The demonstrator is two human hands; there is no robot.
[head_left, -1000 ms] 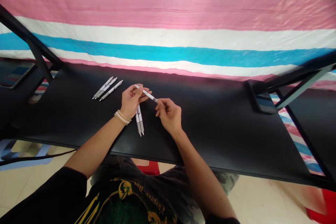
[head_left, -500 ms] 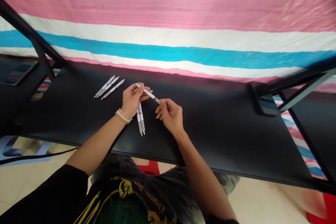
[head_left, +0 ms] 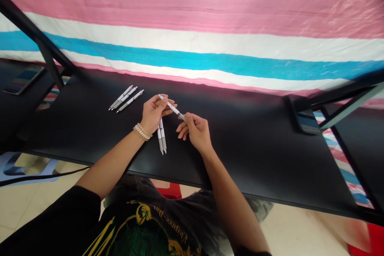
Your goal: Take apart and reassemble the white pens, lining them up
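White plastic and grey metal make up the slim pen held slantwise between the person's two hands. The left hand has its fingers curled closed around the pen's upper part, with the thumb pressed on the barrel, so that end is firmly pinched. The right hand is half open, its thumb and forefinger reaching the pen's grey tip; they touch it, but whether they grip it cannot be told. Its other fingers curve loosely just above the tabletop.

Directly under the left hand, two matching white-and-grey pens lie side by side on the matte black tabletop, their tips toward the person and almost touching. Further left on that tabletop, three more matching pens lie close together in a slanted fan. A stack of pale beaded bracelets circles the left wrist.

Beyond the tabletop's far edge hangs a glossy, creased cloth in pink, white and blue bands, and black metal frame bars rise at its left end. Below its near edge are the person's black printed T-shirt and a red plastic stool.
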